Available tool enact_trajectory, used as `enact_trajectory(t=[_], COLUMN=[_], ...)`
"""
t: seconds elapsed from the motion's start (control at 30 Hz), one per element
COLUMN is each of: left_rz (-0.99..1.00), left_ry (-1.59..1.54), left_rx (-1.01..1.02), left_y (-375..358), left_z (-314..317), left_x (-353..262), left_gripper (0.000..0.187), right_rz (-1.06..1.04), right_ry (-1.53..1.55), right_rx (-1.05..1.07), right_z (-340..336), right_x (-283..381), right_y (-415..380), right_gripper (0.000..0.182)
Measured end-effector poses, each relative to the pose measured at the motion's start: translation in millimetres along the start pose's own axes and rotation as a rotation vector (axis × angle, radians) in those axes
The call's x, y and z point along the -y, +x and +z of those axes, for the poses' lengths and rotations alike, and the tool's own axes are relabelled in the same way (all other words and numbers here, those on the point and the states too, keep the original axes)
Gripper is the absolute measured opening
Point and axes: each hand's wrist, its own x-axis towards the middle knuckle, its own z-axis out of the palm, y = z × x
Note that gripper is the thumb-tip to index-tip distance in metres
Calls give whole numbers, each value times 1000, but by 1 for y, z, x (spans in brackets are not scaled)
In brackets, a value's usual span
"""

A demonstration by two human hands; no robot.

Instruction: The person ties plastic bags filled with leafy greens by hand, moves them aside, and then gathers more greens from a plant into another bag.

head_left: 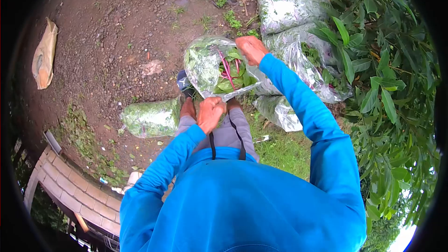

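Observation:
A clear plastic bag (200, 69) stands between my feet, its mouth held apart. Green leaves with magenta stems (233, 72) show inside it. My left hand (211, 113) grips the near edge of the bag's mouth, fingers closed. On the far right side of the mouth, my right hand (252, 49) is closed on the rim, knuckles up. The film is stretched between both hands. To the right, touching or close to this bag, lies another clear bag (303, 60) with greens and an opening that shows leaves.
A filled bag (151, 118) lies left of my legs. More filled bags lie at the upper right (294, 11) and lower right (280, 112). A leafy bush (387, 88) borders the right side. Brick edging (74, 189) curves at lower left, and a brown wrapper (45, 56) lies on gravel.

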Motion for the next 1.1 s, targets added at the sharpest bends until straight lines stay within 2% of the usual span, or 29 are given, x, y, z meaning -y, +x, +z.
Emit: enact_trajectory(t=[0.03,0.07,0.13,0.17,0.2,0.23,0.27,0.33,0.37,0.43,0.5,0.53,0.57,0.6,0.67,0.7,0.73,0.8,0.83,0.87,0.93,1.0,1.1], left_rz=[-40,-77,-263,-243,-244,-348,-454,-535,-614,-648,-688,-588,-483,-487,-484,-406,-411,-335,-327,-291,-260,-153,-144], left_ry=[-173,-346,-536,-632,-635,-831,-1028,-1117,-1201,-1270,-1345,-1252,-1157,-1168,-1007,-941,-943,-832,-834,-782,-736,-661,-750], left_rx=[-10,-21,35,30,30,99,170,169,167,110,56,109,155,147,136,86,87,209,209,221,235,235,251], left_y=[-2,-4,-9,-8,-7,-7,-6,-1,1,8,16,21,28,30,28,32,37,54,62,66,76,92,106], left_z=[11,21,24,34,39,43,47,53,53,68,85,85,83,77,63,59,50,23,13,6,-10,-26,-44], left_x=[1,1,-28,-30,-35,-40,-44,-55,-58,-33,6,32,47,47,39,43,55,80,87,94,109,120,136], left_gripper=[25,23,23,22,22,16,12,14,16,17,18,16,15,15,21,19,19,17,17,16,14,12,18], right_rz=[97,92,-199,-200,-497,-793,-790,-488,-483,-315,-314,-326,-207,-206,-51,-35,-31,353,322,323,330,395,496], right_ry=[-43,-43,-71,-73,-192,-310,-311,-107,-106,-54,-78,-105,-50,-54,50,99,100,273,494,491,829,851,890], right_rx=[8,13,-36,-35,-115,-195,-190,0,7,221,165,107,127,140,135,145,148,146,109,109,76,78,-1], right_z=[7,14,32,45,61,72,83,103,108,111,140,150,142,137,133,129,126,113,114,114,114,115,118], right_x=[15,30,52,52,43,43,41,46,47,49,-17,-42,-34,-32,-30,-29,-27,-21,-34,-47,-55,-57,-52], right_y=[6,8,6,12,19,22,22,4,-4,-14,-8,-7,-11,-10,-11,-12,-15,-12,-8,-4,0,8,11], right_gripper=[40,40,33,33,28,25,25,26,26,25,25,27,29,29,30,27,27,23,20,20,20,22,22])
